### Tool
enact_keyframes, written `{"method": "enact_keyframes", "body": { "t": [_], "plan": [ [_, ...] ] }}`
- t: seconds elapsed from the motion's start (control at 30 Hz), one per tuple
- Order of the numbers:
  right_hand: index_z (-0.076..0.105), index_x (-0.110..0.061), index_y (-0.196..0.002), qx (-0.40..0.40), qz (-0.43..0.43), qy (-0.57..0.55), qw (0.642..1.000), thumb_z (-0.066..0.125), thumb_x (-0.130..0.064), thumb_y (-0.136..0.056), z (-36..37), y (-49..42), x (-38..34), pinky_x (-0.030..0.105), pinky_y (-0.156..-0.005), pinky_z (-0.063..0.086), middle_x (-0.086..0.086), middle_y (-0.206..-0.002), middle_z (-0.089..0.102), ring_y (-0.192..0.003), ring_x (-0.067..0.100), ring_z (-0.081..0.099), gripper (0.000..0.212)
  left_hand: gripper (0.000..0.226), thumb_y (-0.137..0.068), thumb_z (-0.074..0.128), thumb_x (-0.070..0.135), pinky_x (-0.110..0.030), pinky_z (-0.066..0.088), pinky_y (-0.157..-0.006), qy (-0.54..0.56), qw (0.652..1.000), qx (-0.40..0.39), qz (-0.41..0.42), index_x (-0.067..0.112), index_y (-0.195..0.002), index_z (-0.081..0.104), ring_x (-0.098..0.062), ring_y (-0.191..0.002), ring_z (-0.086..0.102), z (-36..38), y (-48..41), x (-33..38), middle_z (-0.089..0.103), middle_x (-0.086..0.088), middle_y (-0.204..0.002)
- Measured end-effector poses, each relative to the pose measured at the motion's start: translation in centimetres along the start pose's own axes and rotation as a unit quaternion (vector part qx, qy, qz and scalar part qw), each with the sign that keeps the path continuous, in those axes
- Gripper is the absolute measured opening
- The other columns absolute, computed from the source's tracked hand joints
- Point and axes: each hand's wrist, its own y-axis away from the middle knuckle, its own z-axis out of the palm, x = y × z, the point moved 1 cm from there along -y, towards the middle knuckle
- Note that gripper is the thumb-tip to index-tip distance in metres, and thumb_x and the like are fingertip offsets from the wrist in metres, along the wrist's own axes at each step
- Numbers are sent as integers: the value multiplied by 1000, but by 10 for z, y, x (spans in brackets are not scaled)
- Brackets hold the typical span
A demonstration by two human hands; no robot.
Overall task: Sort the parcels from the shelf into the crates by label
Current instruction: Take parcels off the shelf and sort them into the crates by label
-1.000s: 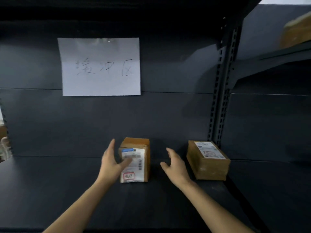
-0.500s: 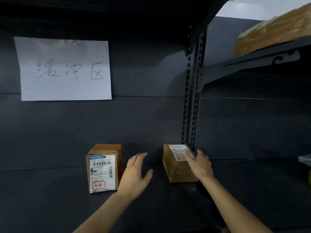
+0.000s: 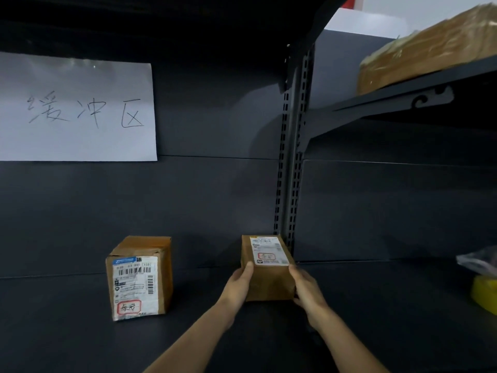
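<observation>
Two brown cardboard parcels stand on the dark shelf. The long parcel lies at the centre by the upright post, with a white label and a red-ringed mark on top. My left hand presses its left side and my right hand grips its right side. The upright parcel stands to the left, apart from my hands, its front showing a barcode label and a red-ringed mark near the bottom.
A white paper sign with handwriting hangs on the back panel at upper left. A slotted post divides the bays. A large wrapped parcel sits on the upper right shelf. A clear bag and something yellow lie at the right edge.
The view has swung right. My hands left the upright parcel on the left, reached across, and closed on both sides of the long parcel by the post.
</observation>
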Motion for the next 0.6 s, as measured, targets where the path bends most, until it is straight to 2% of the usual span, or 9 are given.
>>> {"method": "enact_keyframes", "body": {
  "t": [0.07,0.13,0.23,0.37,0.5,0.6],
  "plan": [
    [55,-29,-98,-9,-15,-4,1000,47,-53,-90,4,3,2,34,-90,42,-6,-99,60,-92,13,55,26,48,-93,38,53,-34,35,-102,9,1000,18,12,23,-130,43,-14,-106,47,-9,1,-2,53,0,-119],
    [58,-28,-92,-15,-38,-13,999,52,-50,-88,11,7,3,32,-86,46,-6,-97,63,-92,11,58,23,40,-92,41,54,-35,37,-102,5,999,32,33,25,-118,46,-14,-107,49,-20,4,-5,53,2,-116],
    [58,-30,-97,-47,-80,-4,996,60,-46,-84,26,18,6,34,-92,46,-6,-104,64,-99,11,59,21,38,-90,50,48,-40,43,-100,-43,994,65,74,21,-116,48,-19,-109,54,-40,14,-10,57,-1,-116],
    [56,-27,-102,-99,-122,21,987,65,-36,-83,47,33,11,19,-77,45,-11,-106,65,-100,3,59,24,28,-89,57,34,-30,43,-87,-73,987,73,120,22,-113,49,-15,-105,58,-71,29,-18,61,0,-114],
    [51,-22,-108,-122,-150,56,980,66,-22,-84,63,42,15,5,-68,45,-13,-107,63,-95,-7,57,29,24,-88,62,23,-32,46,-91,-129,976,94,151,20,-108,49,-11,-107,58,-95,39,-23,62,3,-111],
    [48,-20,-111,-127,-169,94,973,68,-15,-83,71,46,19,7,-71,44,-15,-109,59,-102,-4,55,35,26,-87,64,16,-36,48,-97,-189,962,98,169,16,-107,47,-16,-111,58,-106,43,-30,63,-1,-114]
  ]
}}
